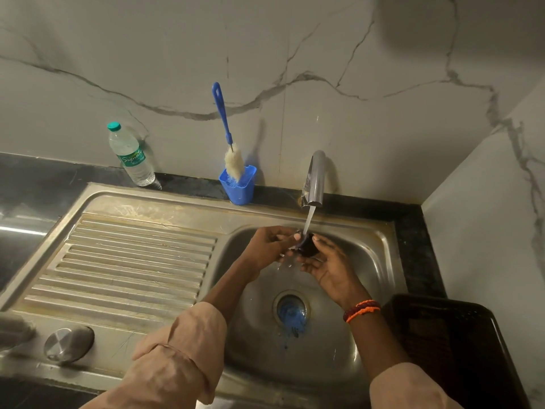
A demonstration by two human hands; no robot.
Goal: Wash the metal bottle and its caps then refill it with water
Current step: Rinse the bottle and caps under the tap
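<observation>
Marble-veined wall tiles back a steel sink point(165, 202) with a curved chrome tap point(315, 178) running. Directly under its stream, both hands hold a small dark bottle cap point(308, 246): the left hand point(269, 246) pinches its near edge, the right hand point(327, 262) cradles it from below, fingers loosely curled. A round steel lid point(68, 343) sits far left of the tap.

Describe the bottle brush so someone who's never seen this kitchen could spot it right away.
Start at the steel sink and look along the black counter strip behind it, left of the running tap. A small blue plastic holder stands there, and the bottle brush sticks up out of it against the marble wall. It alone has a long blue handle and a fluffy white head.
</observation>
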